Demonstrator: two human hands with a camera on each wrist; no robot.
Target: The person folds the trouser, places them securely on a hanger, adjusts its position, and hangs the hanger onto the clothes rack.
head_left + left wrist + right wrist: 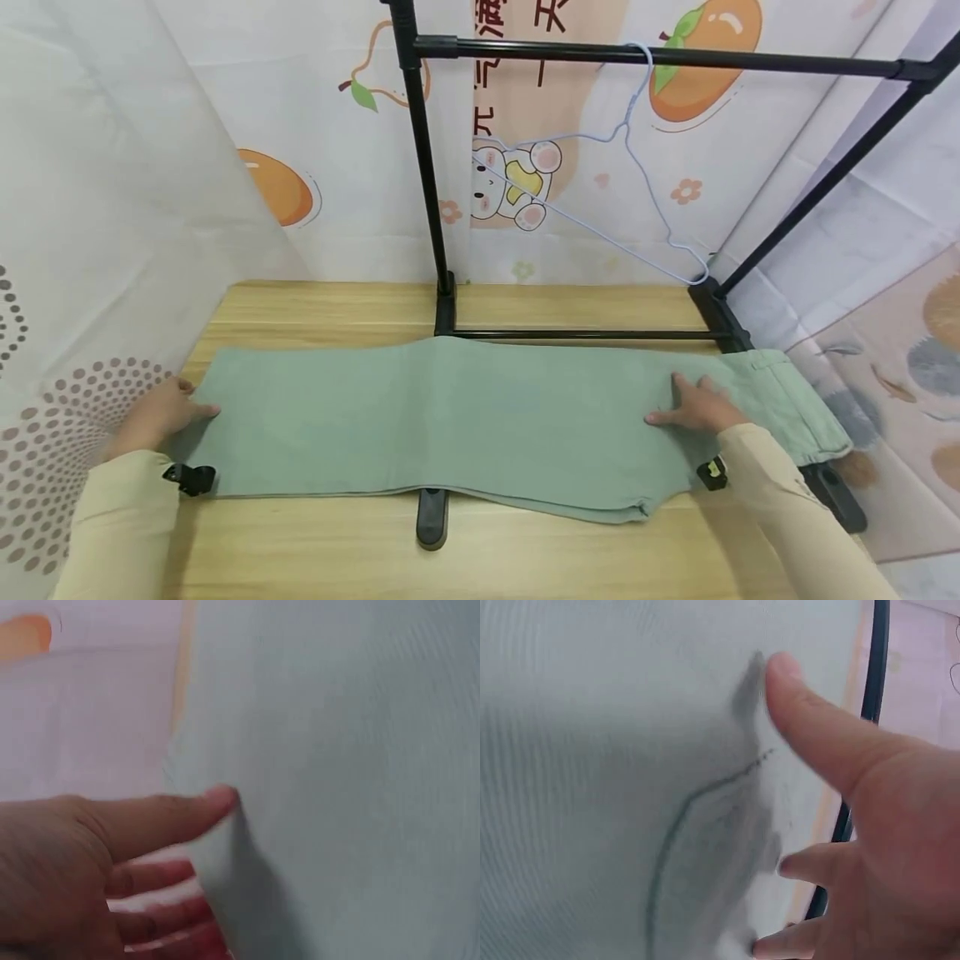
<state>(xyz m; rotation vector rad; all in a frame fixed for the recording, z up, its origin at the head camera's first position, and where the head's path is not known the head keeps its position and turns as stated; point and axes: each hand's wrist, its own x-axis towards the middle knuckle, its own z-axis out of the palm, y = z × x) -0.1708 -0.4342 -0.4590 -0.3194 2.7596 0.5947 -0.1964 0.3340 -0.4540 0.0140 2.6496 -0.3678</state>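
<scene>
Pale sleeves (120,525) are framing the table (525,567), where folded green trousers (540,417) are lying lengthwise from left to right, the left hand (157,412) pinching the hem end (225,375) and the right hand (701,407) resting spread-fingered just short of the waistband (806,408).

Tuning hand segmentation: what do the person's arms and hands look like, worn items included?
Left hand and right hand: ungloved. Long cream fabric left sleeve, matching right sleeve. Small black blocky left wrist device; similar right wrist device, showing a yellowish patch. No cables visible.
</scene>
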